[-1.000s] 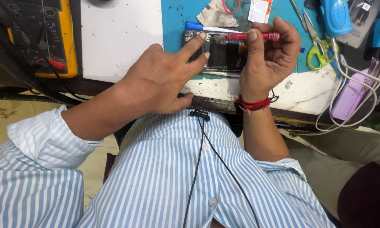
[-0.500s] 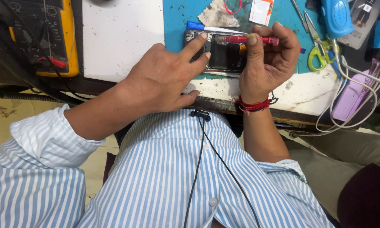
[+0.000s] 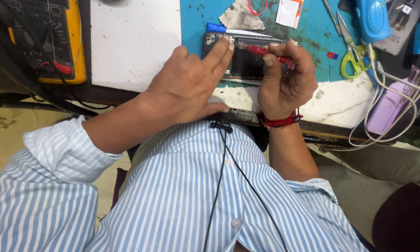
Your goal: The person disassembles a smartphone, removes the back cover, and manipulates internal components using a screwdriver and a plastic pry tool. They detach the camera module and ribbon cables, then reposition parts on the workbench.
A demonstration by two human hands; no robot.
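Fingers of the left hand [image 3: 191,88] press flat on the opened phone [image 3: 247,58]; right hand [image 3: 284,81] grip closed around a red screwdriver [image 3: 266,52].

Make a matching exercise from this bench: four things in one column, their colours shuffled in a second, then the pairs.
Things:
1. screwdriver in the right hand
2. multimeter
3. scissors handles
4. work mat under the opened phone that the left hand steadies

Colours:
A. yellow-green
B. teal
C. red
D. yellow and black

Pairs: 1-C, 2-D, 3-A, 4-B
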